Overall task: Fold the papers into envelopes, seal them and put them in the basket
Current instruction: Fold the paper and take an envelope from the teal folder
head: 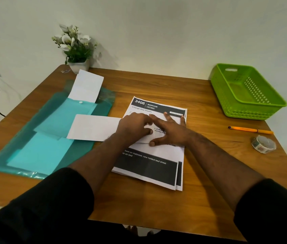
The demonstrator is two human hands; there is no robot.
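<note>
Folded paper [95, 127] under both hands: left hand [135, 125] curled, right hand [171, 131] flat (pressing).

The top printed sheet [149, 155] of the stack on the table carries the readable text. Its dark header band reads "3406" in large white figures, with "BEDROOM" beside it past a thin vertical line. Under the band stands the heading "Change Bed Sheets". Between the person's hands only fragments show: "2) New" and "turned and". Lower down, partly cut off by the forearm, run the words "on mattress, new folded bed sheet" and "on bed". The smaller labels on the header are too blurred to read.
</note>
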